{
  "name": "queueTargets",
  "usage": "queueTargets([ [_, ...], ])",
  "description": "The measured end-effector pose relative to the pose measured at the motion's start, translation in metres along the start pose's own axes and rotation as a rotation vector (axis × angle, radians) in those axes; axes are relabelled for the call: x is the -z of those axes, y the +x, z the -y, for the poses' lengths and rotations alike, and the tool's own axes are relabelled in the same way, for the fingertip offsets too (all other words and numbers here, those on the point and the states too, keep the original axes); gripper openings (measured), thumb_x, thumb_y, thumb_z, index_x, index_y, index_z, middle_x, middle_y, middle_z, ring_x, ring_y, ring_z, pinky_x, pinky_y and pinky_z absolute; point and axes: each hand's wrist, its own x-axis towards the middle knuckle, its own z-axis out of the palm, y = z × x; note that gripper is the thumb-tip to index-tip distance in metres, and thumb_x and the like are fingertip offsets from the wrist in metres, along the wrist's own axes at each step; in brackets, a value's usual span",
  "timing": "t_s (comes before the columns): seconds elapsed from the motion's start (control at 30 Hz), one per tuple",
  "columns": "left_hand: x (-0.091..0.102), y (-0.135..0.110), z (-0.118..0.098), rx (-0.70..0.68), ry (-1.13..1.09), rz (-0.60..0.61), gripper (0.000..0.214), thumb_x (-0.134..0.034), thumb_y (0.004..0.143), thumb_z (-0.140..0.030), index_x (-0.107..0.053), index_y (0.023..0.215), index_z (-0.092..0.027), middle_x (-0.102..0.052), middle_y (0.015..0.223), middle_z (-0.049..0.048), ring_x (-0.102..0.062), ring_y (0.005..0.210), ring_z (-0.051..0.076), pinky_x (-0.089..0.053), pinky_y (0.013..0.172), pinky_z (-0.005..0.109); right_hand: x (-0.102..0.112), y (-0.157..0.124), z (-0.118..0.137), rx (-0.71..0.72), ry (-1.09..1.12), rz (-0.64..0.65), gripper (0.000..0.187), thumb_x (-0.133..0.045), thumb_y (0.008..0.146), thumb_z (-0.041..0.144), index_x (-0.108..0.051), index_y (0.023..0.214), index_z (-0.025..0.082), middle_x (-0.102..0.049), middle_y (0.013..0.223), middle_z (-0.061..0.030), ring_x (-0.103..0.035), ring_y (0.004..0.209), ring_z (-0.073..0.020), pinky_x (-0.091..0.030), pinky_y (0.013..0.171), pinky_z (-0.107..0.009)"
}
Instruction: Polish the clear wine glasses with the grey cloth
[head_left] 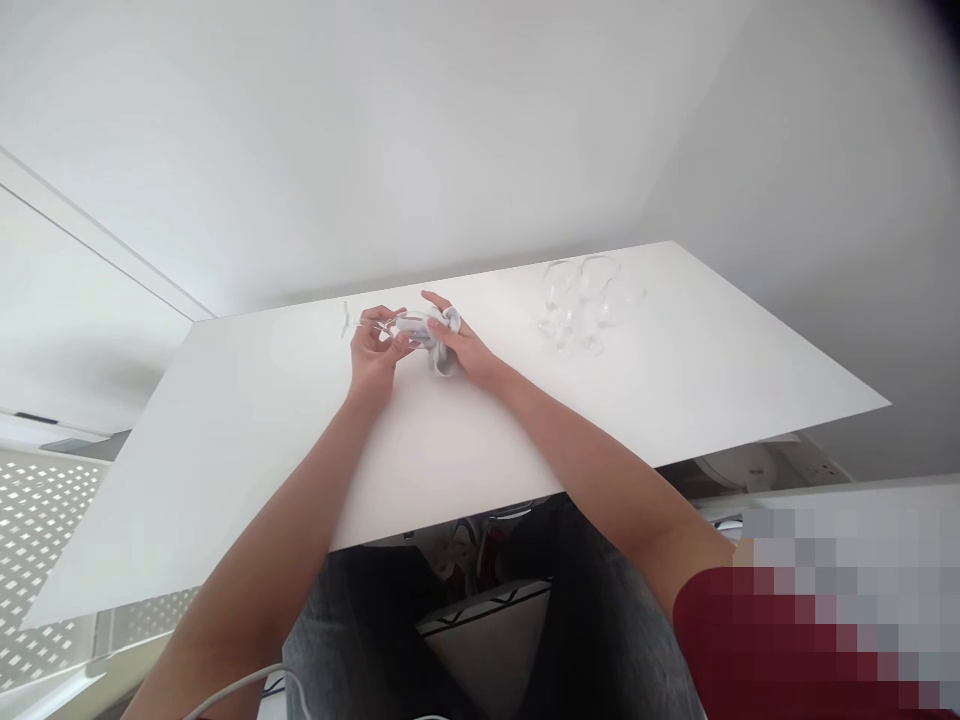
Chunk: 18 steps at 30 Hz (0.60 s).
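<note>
A clear stemmed glass (414, 318) lies sideways above the white table, its round foot pointing left. My left hand (373, 350) is closed around the stem and the lower part of the bowl. At the glass's mouth, my right hand (459, 340) grips a whitish cloth (444, 360), its index finger sticking up. Part of the cloth appears to be inside the bowl, and a loose fold hangs below my right fingers.
Several clear glasses (581, 305) stand close together on the right of the white table (660, 370), near its back edge. A grey-white wall (450, 130) rises behind. In front, a white cable (247, 675) crosses by my left forearm.
</note>
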Motion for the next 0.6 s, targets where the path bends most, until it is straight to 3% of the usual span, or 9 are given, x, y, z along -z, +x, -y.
queueTargets([
  [0.1,0.000,0.000,0.000,-0.023,-0.009,0.016,0.062,-0.097,0.078,-0.059,-0.060,0.117,-0.027,-0.066,0.145,0.0115,-0.077,0.125,0.031,-0.069,0.102,0.047,0.002,-0.003,0.004,-0.010,-0.022,0.075,0.083,-0.093,0.082,0.053,-0.055,0.152,0.032,-0.073,0.123,-0.0020,-0.068,0.101,-0.0167,-0.061,0.086,-0.027],
  [0.2,-0.002,0.001,0.001,-0.031,-0.024,-0.028,0.062,-0.098,0.077,-0.058,-0.059,0.116,-0.027,-0.065,0.143,0.0105,-0.078,0.124,0.031,-0.066,0.107,0.049,0.005,-0.001,0.002,0.065,0.007,-0.002,0.078,-0.097,0.076,0.047,-0.058,0.141,0.028,-0.070,0.104,0.0007,-0.063,0.082,-0.0130,-0.058,0.074,-0.025],
  [0.3,-0.002,0.001,0.003,-0.043,0.014,-0.049,0.060,-0.098,0.078,-0.056,-0.061,0.115,-0.027,-0.063,0.141,0.0098,-0.074,0.130,0.031,-0.065,0.108,0.048,0.007,0.003,-0.003,0.097,0.060,-0.068,0.071,-0.090,0.082,0.054,-0.056,0.139,0.029,-0.069,0.104,0.0005,-0.064,0.088,-0.0135,-0.059,0.078,-0.026],
  [0.43,0.000,-0.001,0.005,-0.093,0.087,0.022,0.058,-0.100,0.077,-0.051,-0.062,0.114,-0.026,-0.063,0.147,0.0115,-0.069,0.141,0.033,-0.061,0.111,0.046,0.006,0.004,-0.006,0.066,0.006,0.072,0.082,-0.094,0.079,0.044,-0.052,0.149,0.031,-0.071,0.121,-0.0015,-0.067,0.102,-0.0153,-0.060,0.087,-0.027],
  [0.5,0.000,-0.002,0.004,-0.082,0.066,0.046,0.060,-0.100,0.077,-0.050,-0.061,0.115,-0.027,-0.063,0.148,0.0113,-0.070,0.141,0.035,-0.059,0.114,0.048,0.007,0.004,-0.005,0.090,-0.025,0.111,0.084,-0.098,0.074,0.036,-0.055,0.146,0.030,-0.071,0.112,0.0000,-0.066,0.097,-0.0139,-0.058,0.083,-0.024],
  [0.6,-0.003,-0.001,-0.001,0.017,-0.008,0.050,0.058,-0.103,0.074,-0.043,-0.061,0.111,-0.026,-0.065,0.146,0.0089,-0.069,0.142,0.035,-0.055,0.120,0.050,0.011,0.006,-0.001,0.157,0.010,-0.006,0.076,-0.100,0.068,0.033,-0.059,0.131,0.026,-0.065,0.094,0.0036,-0.062,0.083,-0.0105,-0.053,0.072,-0.021],
])
